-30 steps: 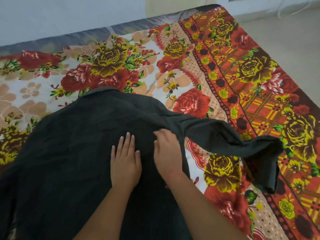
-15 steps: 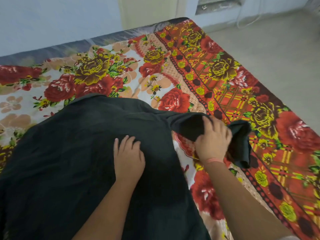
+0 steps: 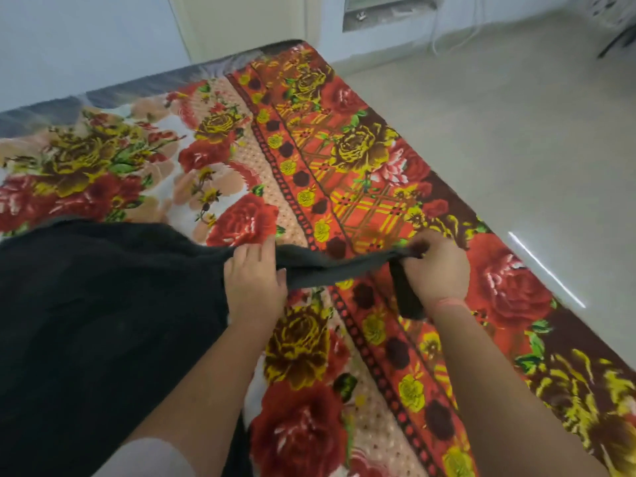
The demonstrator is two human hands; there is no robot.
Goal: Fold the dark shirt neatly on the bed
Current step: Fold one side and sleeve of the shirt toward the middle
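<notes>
— Between the two sets of fingers, what is entered?
— Item: one sleeve [image 3: 337, 266] of the dark shirt [image 3: 103, 321], drawn out in a taut, twisted band and lifted just off the bed [image 3: 378, 187].
— At the right-hand fingers?
— Right hand [image 3: 440, 273]: fingers [image 3: 423, 242] curled tight round the sleeve's outer end. The cuff end [image 3: 407, 301] hangs loose below them, toward the wrist.
— And at the left-hand fingers?
— Left hand [image 3: 254, 280]: fingers [image 3: 256, 247] bent down over the cloth where sleeve meets body. Pinching or only pressing: cannot tell.
— Behind the left fingers, away from the right hand?
— Body of the shirt, one broad dark sheet spread on the bed, running out of view at the near and left edges. Surface soft, matt, slightly fuzzy. A shallow ridge runs up to the left fingers. Far edge uneven. No crease or fold line visible in it.
— Progress?
— Judged early. Done: shirt laid out on the bed, sleeve pulled straight. Left: sleeve to be brought across onto the body, the other side likewise (that side not in view), then the body doubled over and smoothed.
— Beyond the fingers?
— Flowered spread [image 3: 241, 218], red and yellow roses. Pale floor [image 3: 516, 149] past the right fingers.
</notes>
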